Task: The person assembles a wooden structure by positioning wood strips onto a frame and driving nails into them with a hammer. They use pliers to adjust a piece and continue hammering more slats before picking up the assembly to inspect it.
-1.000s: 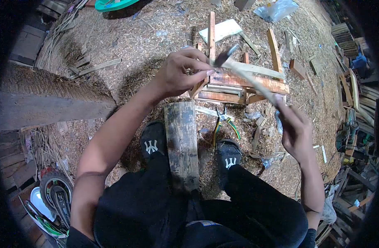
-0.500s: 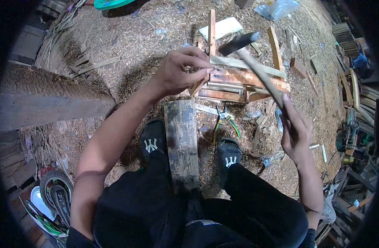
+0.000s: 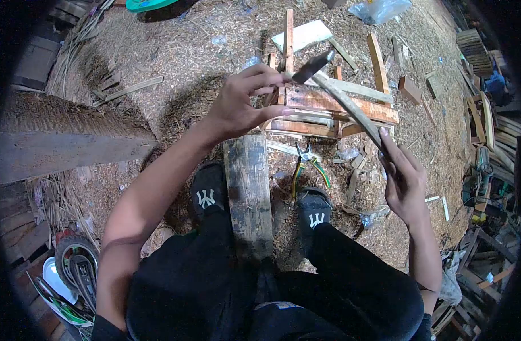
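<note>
A small wooden frame (image 3: 357, 108) of reddish and pale slats lies on the floor in front of me. My left hand (image 3: 246, 102) is at its left end, thumb and fingers spread apart around the corner, with nothing visible between them. In my right hand (image 3: 405, 179) is the wooden handle of a hammer (image 3: 351, 106), gripped near its end. The dark hammer head points up and left, over the frame's left part, close to my left fingertips. Whether the head touches the wood cannot be made out.
A worn wooden block (image 3: 248, 193) stands between my feet. Pliers (image 3: 309, 162) with yellow-green handles lie beside it. A thick beam (image 3: 73, 139) juts in from the left. Clear plastic (image 3: 380, 11) and wood scraps lie on the floor.
The hammer head has moved down and left, towards my left hand. My left thumb and fingers, pinched together before, have moved apart.
</note>
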The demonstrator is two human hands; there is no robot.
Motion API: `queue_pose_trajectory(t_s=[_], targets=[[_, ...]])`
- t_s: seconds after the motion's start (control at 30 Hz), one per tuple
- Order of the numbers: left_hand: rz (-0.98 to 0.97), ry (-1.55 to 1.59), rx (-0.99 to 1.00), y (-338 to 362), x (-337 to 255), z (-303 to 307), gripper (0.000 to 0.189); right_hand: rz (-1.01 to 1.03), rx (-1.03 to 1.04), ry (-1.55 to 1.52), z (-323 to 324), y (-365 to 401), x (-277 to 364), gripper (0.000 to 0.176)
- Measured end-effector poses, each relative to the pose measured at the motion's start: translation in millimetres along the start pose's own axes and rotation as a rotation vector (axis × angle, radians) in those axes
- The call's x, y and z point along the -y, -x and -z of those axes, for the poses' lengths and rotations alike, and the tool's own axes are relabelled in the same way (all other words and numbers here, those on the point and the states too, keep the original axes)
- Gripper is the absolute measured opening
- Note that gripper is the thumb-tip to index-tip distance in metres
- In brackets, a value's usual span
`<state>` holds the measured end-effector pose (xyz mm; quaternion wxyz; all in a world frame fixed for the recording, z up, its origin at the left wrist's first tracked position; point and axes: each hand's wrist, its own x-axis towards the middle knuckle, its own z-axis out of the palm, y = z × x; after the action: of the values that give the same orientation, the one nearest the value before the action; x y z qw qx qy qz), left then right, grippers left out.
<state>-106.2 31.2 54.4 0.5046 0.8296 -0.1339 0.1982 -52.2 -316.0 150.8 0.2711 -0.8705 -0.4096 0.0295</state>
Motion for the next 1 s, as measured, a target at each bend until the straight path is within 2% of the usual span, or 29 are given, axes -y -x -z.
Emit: queue_pose_trajectory(t_s=[0.03,0.1,0.23,0.3,0.37,0.43,0.5,0.57,0.63,0.7,0.77,0.83,0.87,0.9,0.97,1.0], targets=[[0.042,-0.023,0.009,2,3,-1,0.045,0.000,0.002,0.000,2,-1,2,0.073],[0.082,-0.047,0.018,3,4,-2,0.046,-0.073,0.138,0.112,9,-4,8,0.063],[0.105,-0.003,-0.016,3,4,-5,0.044,-0.106,0.168,0.074,7,-5,7,0.063],[0.115,-0.009,-0.009,5,5,-6,0.044,0.111,-0.146,0.002,-3,-4,3,0.078],[0.137,0.014,-0.021,4,5,-6,0.043,0.101,-0.129,0.004,-1,-2,-1,0.078],[0.139,0.024,-0.021,3,4,-5,0.042,0.034,0.123,0.154,5,-3,2,0.075],[0.152,0.036,-0.025,4,3,-3,0.041,-0.006,0.121,0.077,4,-3,3,0.076],[0.203,0.030,0.039,4,1,-2,0.041,0.121,-0.165,0.001,-3,-3,1,0.078],[0.224,0.028,0.044,4,0,-2,0.041,0.158,-0.214,0.015,-2,-2,0,0.079],[0.239,0.020,0.050,2,-1,-1,0.041,-0.056,0.190,0.173,5,-2,8,0.076],[0.250,0.024,0.051,4,0,-1,0.041,-0.021,0.155,0.132,1,-1,3,0.075],[0.228,0.029,0.046,4,1,0,0.041,0.050,-0.075,-0.018,-4,1,-1,0.077],[0.194,0.031,0.042,3,2,0,0.041,0.163,-0.213,0.012,-8,-4,2,0.078],[0.194,0.032,0.042,4,2,-1,0.041,0.163,-0.213,0.013,-8,-2,1,0.078],[0.239,0.043,0.049,4,2,-1,0.040,0.012,0.023,0.066,-6,4,-2,0.076],[0.234,0.041,0.050,3,3,0,0.040,-0.001,0.119,0.160,-2,1,1,0.074]])
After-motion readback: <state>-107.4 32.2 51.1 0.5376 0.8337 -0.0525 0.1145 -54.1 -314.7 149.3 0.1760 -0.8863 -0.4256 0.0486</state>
